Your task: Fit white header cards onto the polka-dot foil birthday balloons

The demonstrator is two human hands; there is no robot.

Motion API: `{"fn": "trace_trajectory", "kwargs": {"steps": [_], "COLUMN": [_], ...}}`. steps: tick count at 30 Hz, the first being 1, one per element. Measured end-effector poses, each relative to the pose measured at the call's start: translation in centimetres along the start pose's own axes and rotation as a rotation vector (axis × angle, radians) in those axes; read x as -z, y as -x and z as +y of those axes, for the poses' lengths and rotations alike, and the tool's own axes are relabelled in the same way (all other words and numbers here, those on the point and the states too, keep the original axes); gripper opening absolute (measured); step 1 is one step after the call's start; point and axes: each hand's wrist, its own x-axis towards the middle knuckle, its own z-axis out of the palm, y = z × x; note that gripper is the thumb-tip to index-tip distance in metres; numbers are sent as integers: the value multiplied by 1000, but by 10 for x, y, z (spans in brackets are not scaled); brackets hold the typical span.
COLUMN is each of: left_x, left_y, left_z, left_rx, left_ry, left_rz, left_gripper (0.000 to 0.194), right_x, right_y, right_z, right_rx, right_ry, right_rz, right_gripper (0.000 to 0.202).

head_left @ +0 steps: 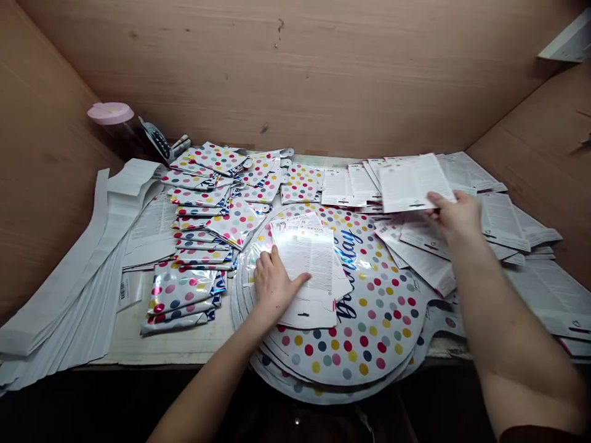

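Round foil balloons (318, 363), white with coloured dots and blue lettering, lie flat in a pile at the middle of the table. On top of them rests a small stack of printed white packets (307, 258). My left hand (276, 283) lies on the left part of that stack, its thumb stretched out across the top packet. At the right, my right hand (450, 212) pinches the lower right corner of a white packet (410, 184), above other white packets. My right thumb is on top and the fingertips are partly hidden under the packet.
Folded dotted foil packs (198, 221) are heaped left of the balloons. Long white paper strips (78, 283) cover the left side. White packets (549, 295) spread over the right. A pink-lidded container (111, 114) stands at the back left. Cardboard walls (295, 74) enclose the table.
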Motion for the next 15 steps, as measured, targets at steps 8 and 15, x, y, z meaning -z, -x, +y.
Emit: {"fn": "trace_trajectory", "kwargs": {"steps": [8,15], "left_x": [20,24], "left_y": [6,43], "left_z": [-16,-19], "left_rx": [105,115], "left_ry": [319,1175], "left_rz": [76,52], "left_gripper": [23,37], "right_x": [13,-43], "right_y": [36,254], "right_z": [-25,-36], "right_rx": [-53,-648], "right_ry": [-93,-714], "right_rz": [-135,-798], "right_gripper": [33,43]}}
